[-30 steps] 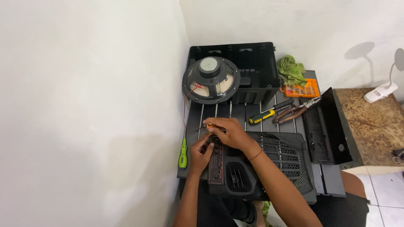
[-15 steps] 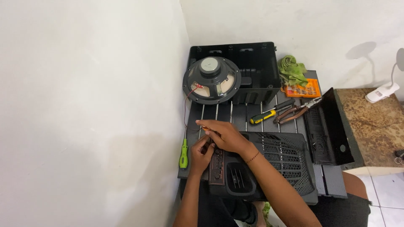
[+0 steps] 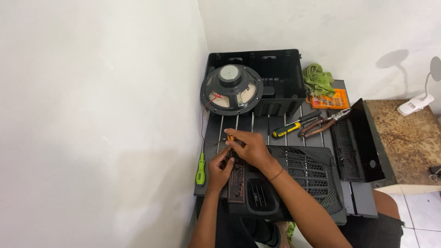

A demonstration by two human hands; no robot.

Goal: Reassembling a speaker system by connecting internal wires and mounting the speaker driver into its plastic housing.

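A black speaker front panel is laid across the near edge of the slatted bench, its control strip turned toward the left edge. The right hand is placed over the far end of that strip, with the fingers curled around a small orange-tipped tool, apparently a small screwdriver; what its tip meets is hidden under the hand. The left hand is set against the strip's left side, fingers bent and pressing on the panel; whether anything is pinched between them cannot be told.

Several risks can be judged from this layout. The panel overhangs the near edge, so it could be tipped or slid off if too much downward force were applied. The tool tip could slip and scratch the strip or catch the steadying left hand, which is held just beside it. A thin red wire runs from the loose speaker driver down the left edge toward the hands, and it could be snagged or strained if the panel were pulled. The green screwdriver lies at the very left edge and could be knocked off by the left forearm.

Both forearms are brought in from the near edge, the right one crossing diagonally over the grille, wrist bent downward, the left one nearly straight.
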